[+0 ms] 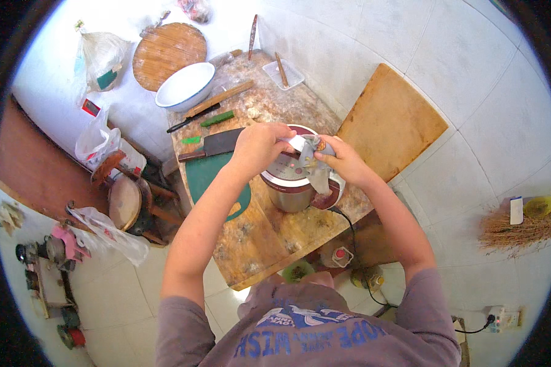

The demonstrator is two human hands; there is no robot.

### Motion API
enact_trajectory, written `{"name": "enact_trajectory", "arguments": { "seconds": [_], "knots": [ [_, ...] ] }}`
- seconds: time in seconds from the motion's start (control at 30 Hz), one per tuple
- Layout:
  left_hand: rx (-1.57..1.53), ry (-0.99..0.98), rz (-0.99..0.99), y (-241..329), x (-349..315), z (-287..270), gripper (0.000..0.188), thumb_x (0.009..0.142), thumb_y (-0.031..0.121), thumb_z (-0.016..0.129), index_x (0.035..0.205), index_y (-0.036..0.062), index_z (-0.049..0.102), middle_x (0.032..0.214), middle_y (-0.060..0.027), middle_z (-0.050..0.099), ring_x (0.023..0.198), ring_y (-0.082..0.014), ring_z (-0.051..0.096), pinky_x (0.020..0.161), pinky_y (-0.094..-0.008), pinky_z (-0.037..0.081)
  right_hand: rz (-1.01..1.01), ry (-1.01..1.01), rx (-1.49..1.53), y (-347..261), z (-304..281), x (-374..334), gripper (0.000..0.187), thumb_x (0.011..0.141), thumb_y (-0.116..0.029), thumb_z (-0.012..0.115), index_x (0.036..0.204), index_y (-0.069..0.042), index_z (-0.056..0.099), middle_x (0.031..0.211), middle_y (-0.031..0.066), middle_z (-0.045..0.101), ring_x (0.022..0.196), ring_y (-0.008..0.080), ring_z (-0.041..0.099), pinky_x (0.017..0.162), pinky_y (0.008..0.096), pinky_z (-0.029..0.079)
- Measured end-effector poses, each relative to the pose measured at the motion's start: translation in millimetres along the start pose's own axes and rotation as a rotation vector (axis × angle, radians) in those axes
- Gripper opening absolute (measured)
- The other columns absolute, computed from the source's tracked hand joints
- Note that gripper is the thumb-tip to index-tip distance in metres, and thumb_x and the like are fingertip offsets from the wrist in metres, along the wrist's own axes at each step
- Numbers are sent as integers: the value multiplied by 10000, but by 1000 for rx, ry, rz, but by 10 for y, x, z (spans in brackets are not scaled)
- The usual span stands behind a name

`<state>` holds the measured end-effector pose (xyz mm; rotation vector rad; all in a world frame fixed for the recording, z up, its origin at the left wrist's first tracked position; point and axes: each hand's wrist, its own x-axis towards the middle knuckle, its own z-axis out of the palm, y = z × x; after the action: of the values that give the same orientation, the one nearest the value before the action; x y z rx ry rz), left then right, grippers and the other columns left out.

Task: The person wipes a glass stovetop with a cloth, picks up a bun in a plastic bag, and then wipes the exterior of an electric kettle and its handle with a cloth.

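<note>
Over a soymilk-maker-like appliance with a steel body and a dark red and white lid, my two hands hold a crumpled pale grey patterned cloth or soft packet. My left hand is closed, its thumb and fingers pinching a white end of it. My right hand grips the other side, and a loose part hangs down in front of the lid. Whether the cloth touches the lid, I cannot tell. Left of the appliance, a cleaver lies across a dark green cutting board.
Farther back on the worn wooden table are a white basin, a rolling pin, a green stick-shaped thing and a clear tray. A wooden board leans on the right wall. A black cord drops off the table's right side.
</note>
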<state>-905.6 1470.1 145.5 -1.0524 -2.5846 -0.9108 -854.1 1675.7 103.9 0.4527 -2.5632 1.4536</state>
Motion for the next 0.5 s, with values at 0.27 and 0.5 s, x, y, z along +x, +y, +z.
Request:
{"name": "enact_trajectory", "arguments": {
  "seconds": [0.27, 0.5],
  "knots": [
    [41, 77, 99, -26, -52, 94, 195, 686, 162, 660, 869, 95, 668, 910, -52, 637, 791, -278, 602, 669, -355, 478, 160, 320, -518, -47, 334, 186, 192, 792, -123, 515, 949, -18, 548, 791, 232, 570, 796, 409, 557, 720, 464, 436],
    [-11, -27, 26, -20, -9, 3, 254, 692, 133, 687, 936, 66, 665, 968, -111, 637, 858, -253, 614, 730, -312, 478, 398, 454, -71, 274, 52, 495, 256, 835, -213, 498, 943, 1, 588, 736, 189, 606, 713, 326, 612, 639, 431, 459]
  ]
}}
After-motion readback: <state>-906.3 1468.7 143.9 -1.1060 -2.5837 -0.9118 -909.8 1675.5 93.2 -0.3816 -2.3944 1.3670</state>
